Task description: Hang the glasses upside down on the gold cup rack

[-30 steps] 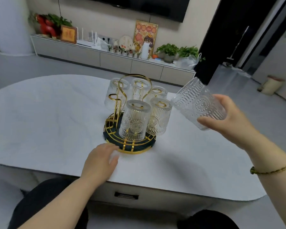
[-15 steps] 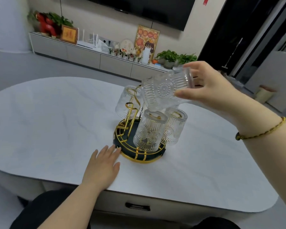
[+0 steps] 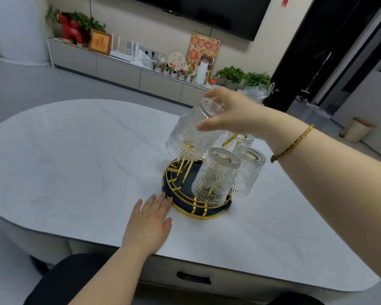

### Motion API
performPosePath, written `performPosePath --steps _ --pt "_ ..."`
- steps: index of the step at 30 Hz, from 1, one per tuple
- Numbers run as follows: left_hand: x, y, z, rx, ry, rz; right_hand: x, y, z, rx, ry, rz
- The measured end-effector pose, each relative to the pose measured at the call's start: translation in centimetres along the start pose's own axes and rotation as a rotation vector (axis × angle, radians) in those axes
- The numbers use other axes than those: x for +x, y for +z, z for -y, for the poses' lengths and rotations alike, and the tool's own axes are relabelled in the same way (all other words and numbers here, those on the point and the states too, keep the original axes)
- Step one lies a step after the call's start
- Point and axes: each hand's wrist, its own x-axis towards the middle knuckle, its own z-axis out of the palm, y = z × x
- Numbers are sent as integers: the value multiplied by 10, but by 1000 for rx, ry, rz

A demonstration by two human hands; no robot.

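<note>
The embossed glass (image 3: 190, 133) is mouth-down and tilted, its base uppermost, clamped in the right hand (image 3: 233, 111): the thumb lies across its near side and the fingers curl over the base. Its rim hangs over the left part of the gold cup rack (image 3: 198, 194), around one of the gold prongs, whose tip shows through the wall of the glass. Below and to the right of that hand, three more patterned glasses hang upside down on the rack: the front glass (image 3: 215, 176) nearest the viewer, a second glass (image 3: 248, 172) just beside it on the right, and a rear glass (image 3: 240, 140) partly hidden behind the wrist. The rack has a round dark green tray rimmed and crossed with gold wire.

The left hand (image 3: 150, 223) lies flat on the table, palm down, fingers spread and holding nothing, its fingertips touching the near-left edge of the rack's rim. A braided gold-and-dark bracelet (image 3: 293, 143) circles the right wrist.

The rack stands on a white marble-patterned oval table (image 3: 75, 161), with a drawer handle (image 3: 194, 277) in its apron below the left hand. Beyond the right hand, across a grey floor, a long low grey cabinet (image 3: 119, 69) runs along the beige wall, carrying a red horse figure (image 3: 72, 30), a framed gold picture (image 3: 100, 41), small ornaments and green potted plants (image 3: 244, 77). A dark television (image 3: 207, 12) hangs above it. Far right of the hand stands a small cream bin (image 3: 356, 129).
</note>
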Motion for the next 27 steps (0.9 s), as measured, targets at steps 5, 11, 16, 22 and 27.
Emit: performPosePath --steps 5,11,16,22,27 --pt "-1 1 0 0 -1 -2 9 31 -3 -29 17 56" --pt "0 0 0 1 -9 -2 7 59 -6 -38 27 106" --pt "1 0 -1 10 -5 -1 9 68 -12 -43 41 130" --pt "0 0 -1 23 -11 -8 9 70 -11 -102 10 113" --pt "0 0 -2 25 -18 -12 1 66 -9 -80 13 111"
